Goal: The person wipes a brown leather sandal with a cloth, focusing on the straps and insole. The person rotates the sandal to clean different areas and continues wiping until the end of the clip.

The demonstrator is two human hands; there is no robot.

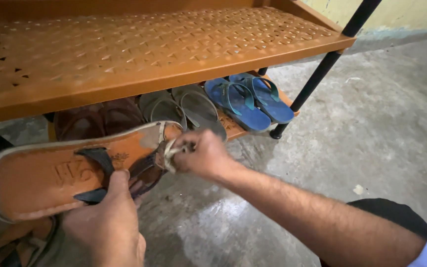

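I hold a worn orange-brown sandal (35,175) with dark straps and a pale frayed edge, sole up toward me, in front of a low orange rack. My left hand (107,222) grips it from below at the straps near its middle. My right hand (201,155) is closed at the sandal's toe end, pinching a pale cord or strap piece (170,151) there.
The orange perforated metal shoe rack (164,54) has black posts (322,69). Its lower shelf holds blue flip-flops (250,101), grey flip-flops (186,106) and brown sandals (97,118). Another sandal (23,244) lies at lower left. The floor is bare concrete (371,138).
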